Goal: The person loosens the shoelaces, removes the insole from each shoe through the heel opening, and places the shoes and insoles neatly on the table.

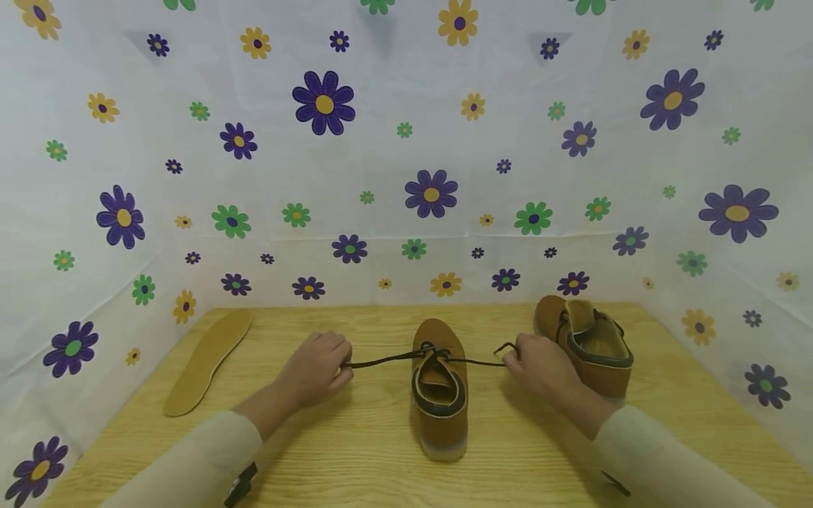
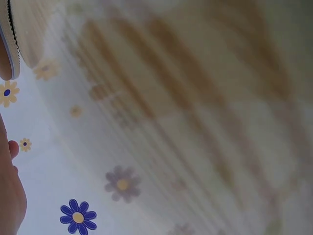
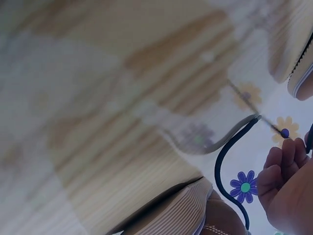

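A brown lace-up shoe point(image 1: 442, 423) stands upright in the middle of the table, toe away from me. Its dark laces point(image 1: 387, 360) cross over the front and stretch taut out to both sides. To the left, my left hand point(image 1: 317, 370) grips one lace with curled fingers. On the other side my right hand point(image 1: 540, 367) pinches the second lace, whose free end point(image 1: 506, 347) curls up past the fingers. Only an edge of the left hand point(image 2: 11, 196) enters the left wrist view. In the right wrist view the fingers of the right hand point(image 3: 288, 181) are curled.
A second brown shoe point(image 1: 603, 374) stands just right of my right hand, its tongue raised. On the far left lies a tan insole point(image 1: 206, 367). The wooden table point(image 1: 356, 451) meets a white flower-printed cloth point(image 1: 381, 162) at the back and sides.
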A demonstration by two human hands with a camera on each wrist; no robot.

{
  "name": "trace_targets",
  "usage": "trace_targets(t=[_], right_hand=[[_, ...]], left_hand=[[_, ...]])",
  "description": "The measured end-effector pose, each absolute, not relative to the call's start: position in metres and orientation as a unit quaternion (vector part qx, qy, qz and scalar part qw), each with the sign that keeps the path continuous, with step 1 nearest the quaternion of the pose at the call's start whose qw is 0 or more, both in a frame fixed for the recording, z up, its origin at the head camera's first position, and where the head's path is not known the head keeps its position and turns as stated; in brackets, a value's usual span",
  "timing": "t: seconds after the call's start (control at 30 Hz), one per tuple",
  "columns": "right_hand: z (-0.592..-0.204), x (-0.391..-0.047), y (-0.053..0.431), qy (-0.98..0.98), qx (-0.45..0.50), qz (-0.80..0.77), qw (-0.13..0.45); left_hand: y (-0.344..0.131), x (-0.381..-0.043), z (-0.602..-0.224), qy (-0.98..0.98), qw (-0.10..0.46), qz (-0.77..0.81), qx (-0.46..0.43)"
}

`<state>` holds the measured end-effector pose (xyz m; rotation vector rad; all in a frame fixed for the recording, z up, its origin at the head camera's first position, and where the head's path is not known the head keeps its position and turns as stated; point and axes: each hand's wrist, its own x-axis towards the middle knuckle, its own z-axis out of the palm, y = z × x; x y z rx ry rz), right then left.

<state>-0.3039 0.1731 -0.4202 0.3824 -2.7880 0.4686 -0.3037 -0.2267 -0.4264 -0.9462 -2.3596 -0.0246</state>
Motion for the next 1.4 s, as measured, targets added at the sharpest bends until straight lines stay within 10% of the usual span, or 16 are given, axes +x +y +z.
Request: trace_targets(t=[0.7, 1.4], right_hand=[[-0.421, -0.303, 0.184, -0.976, 0.093, 0.170, 0.097], [-0.408, -0.286, 0.105, -0.896, 0.264, 0.301, 0.195]], left_hand=[[-0.252, -0.301, -0.431, -0.914, 0.253, 0.008, -0.319], [-0.137, -0.295, -0.408, -0.891, 0.284, -0.061, -0.348]])
